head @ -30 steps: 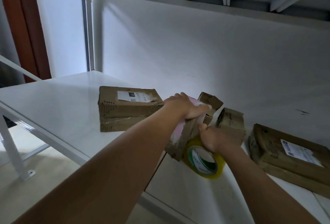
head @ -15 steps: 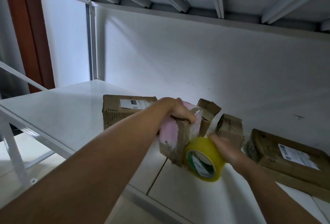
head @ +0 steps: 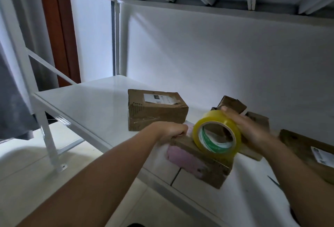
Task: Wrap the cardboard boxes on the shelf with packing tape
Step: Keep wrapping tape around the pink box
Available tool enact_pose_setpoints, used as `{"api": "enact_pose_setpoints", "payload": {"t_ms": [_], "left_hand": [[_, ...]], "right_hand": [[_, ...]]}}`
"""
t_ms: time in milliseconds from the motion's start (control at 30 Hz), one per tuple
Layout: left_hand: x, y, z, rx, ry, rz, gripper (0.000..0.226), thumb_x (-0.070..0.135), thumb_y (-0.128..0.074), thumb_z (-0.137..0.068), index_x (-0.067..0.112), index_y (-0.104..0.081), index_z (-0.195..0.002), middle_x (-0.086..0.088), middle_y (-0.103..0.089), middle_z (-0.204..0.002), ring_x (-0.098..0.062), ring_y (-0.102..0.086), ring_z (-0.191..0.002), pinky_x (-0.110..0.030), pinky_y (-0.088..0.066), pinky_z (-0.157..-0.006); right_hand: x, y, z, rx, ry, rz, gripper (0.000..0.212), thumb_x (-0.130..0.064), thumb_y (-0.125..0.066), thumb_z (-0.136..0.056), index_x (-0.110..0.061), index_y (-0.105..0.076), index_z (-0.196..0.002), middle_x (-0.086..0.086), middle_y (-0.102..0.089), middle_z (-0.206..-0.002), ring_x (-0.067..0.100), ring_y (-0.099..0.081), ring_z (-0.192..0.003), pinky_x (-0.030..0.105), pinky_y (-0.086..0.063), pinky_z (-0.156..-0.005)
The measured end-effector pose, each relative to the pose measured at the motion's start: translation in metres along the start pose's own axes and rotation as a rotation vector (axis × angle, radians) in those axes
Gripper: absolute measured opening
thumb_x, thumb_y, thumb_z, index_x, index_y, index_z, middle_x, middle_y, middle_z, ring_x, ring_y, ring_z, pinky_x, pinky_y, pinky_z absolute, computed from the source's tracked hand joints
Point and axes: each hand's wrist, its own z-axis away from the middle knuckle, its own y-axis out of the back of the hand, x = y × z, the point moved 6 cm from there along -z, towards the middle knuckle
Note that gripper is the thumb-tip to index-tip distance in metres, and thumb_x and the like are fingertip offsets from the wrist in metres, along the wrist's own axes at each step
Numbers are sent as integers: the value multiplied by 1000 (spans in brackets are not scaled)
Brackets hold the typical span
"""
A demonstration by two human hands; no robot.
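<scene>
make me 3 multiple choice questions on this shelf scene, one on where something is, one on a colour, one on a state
1. Where is the yellow roll of packing tape?
A. Flat on the floor
B. Over the pink-patched cardboard box, held in the right hand
C. On top of the labelled brown cardboard box

2. What colour is the patch on the box under the left hand?
A. Pink
B. Blue
C. Black

3. What is the left hand doing?
A. Hanging idle, away from the boxes
B. Pointing at the wall
C. Gripping the far edge of the pink-patched box

Answers:
1 B: the right hand's fingers curl round the roll just above that box.
2 A: the patch on its near side is pink.
3 C: its fingers are curled over the box's edge on the white metal shelf.
</scene>
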Motion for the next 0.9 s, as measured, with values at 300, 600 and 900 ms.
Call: {"api": "enact_pose_setpoints", "payload": {"t_ms": [300, 600, 900], "left_hand": [[11, -9, -24, 404, -73, -238, 56, 39, -22, -103, -1, -50, -130, -20, -54, -129, -32, -52, -115, -35, -40, -96], [8, -7, -33, 459, 42, -491, 65, 48, -15, -102, 3, -51, -131, -19, -52, -134, -33, -49, -123, -45, -38, -105], [14, -12, -33, 467, 13, -613, 64, 47, -14, -102, 4, -51, -132, -18, -52, -135, -32, -49, -122, -41, -38, -100]], "right_hand": [[10, -6, 4, -47, -148, -25, 61, -70, -49, -72, -15, -72, -66, 14, -67, -66, 24, -66, -59, 29, -54, -63], [-37, 1, 2, -233, -282, 586, 54, -62, -49, -86, -18, -63, -115, 7, -65, -112, 29, -63, -101, 43, -52, -89], [28, 24, 58, -327, -496, 894, 30, -49, -37, -99, -25, -54, -94, 2, -55, -100, 20, -55, -94, 33, -44, -94]]}}
